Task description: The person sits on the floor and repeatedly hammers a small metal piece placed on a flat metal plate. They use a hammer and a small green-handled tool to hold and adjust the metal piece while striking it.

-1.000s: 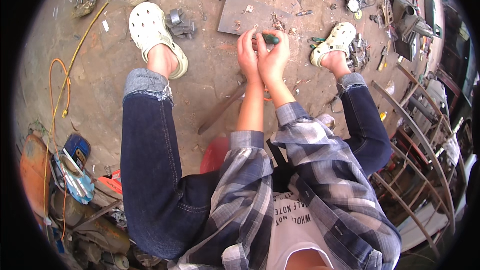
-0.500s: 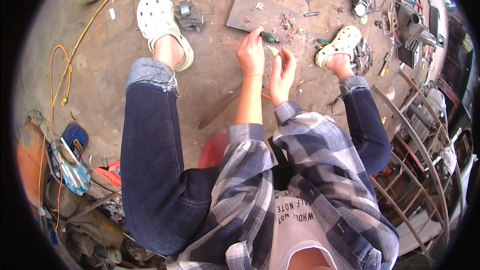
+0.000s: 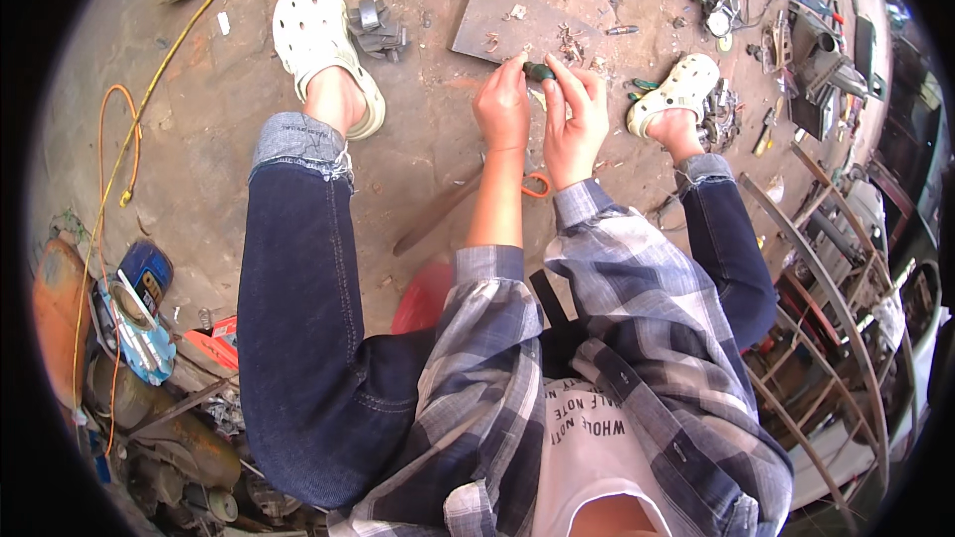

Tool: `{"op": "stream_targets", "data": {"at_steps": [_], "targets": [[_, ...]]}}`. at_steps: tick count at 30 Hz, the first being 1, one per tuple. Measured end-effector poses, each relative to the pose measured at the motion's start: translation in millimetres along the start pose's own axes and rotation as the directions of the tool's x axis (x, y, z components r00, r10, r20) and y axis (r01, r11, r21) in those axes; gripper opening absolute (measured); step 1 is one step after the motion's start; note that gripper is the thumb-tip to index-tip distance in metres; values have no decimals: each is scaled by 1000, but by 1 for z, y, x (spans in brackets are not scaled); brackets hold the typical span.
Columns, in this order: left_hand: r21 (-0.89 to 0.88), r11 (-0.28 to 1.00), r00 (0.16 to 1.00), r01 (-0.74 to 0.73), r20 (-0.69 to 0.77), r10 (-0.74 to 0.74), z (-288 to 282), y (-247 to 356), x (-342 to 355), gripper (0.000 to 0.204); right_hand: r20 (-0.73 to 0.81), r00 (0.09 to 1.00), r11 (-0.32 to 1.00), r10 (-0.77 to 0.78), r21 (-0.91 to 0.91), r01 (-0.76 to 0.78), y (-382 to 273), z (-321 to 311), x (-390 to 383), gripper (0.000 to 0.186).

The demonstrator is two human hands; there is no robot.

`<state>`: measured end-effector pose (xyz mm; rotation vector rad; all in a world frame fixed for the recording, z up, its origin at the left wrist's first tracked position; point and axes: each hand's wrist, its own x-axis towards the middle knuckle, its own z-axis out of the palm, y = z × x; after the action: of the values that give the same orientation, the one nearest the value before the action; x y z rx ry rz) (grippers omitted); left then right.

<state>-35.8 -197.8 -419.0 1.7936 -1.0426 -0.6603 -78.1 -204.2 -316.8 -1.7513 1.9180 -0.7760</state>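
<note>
Around the grey metal plate [image 3: 512,22], the floor [image 3: 428,139] is lit brightly and evenly; shadows are soft. On the white shoe [image 3: 310,35] left of the plate, detail is partly washed out. Far right of the plate, the metal frame [image 3: 846,313] is bent by distortion. Just below the plate, the green object [image 3: 538,71] is slightly blurred.

Reaches forward and inward, with the left hand [image 3: 503,107] and right hand [image 3: 577,127] just beside each other. Holds the left forearm [image 3: 494,204] nearly upright in the head view, bare up to the left wrist [image 3: 504,152] and almost in line with the hand. Curls the left fingers [image 3: 510,82] into a close grip. Slants the sleeved right forearm [image 3: 595,214] leftward, bends slightly at the right wrist [image 3: 571,179], and points right thumb [image 3: 552,101] and index finger [image 3: 567,77] toward the left hand.
</note>
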Motion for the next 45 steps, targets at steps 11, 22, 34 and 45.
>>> {"op": "stream_targets", "data": {"at_steps": [11,22,34,45], "targets": [[-169,982,994,-90,-71,79,-1,39,-7,34,1,998,996,65,-55,-65,4,-6,4,20],[-90,996,999,-23,27,25,-2,46,-9,41,271,588,622,762,-55,-781,105,66,-172,36],[-149,983,993,112,57,-105,-11,51,4,34,358,436,473,825,-16,-881,96,81,-191,35],[-188,973,984,134,140,-109,-10,64,-3,28,279,682,601,676,327,-729,116,9,-156,16]]}}
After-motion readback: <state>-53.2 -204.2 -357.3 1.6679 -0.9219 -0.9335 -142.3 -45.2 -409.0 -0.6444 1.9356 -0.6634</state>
